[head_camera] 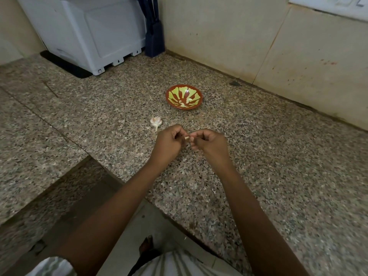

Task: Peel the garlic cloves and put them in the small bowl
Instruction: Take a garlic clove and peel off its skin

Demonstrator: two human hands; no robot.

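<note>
At the middle of the frame the left hand [169, 143] and right hand [211, 145] meet over the speckled granite counter [268, 160], fingers curled, pinching a garlic clove [186, 138] between them; just up-left lies a pale garlic piece [156, 122]; higher stands the small bowl [184, 86], red-brown with yellow-green markings. A white appliance [89, 32] fills the upper left; a dark blue holder [155, 38] stands beside it.

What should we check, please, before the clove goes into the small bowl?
1. Grip on the clove, pinched between left hand and right hand: ok.
2. Is the clove fully peeled: cannot tell, fingers hide it.
3. Is the small bowl upright on the counter, beyond the hands: ok.
4. Is the leftover garlic bulb lying apart from the small bowl: ok.
5. What the small bowl holds: cannot tell.
</note>
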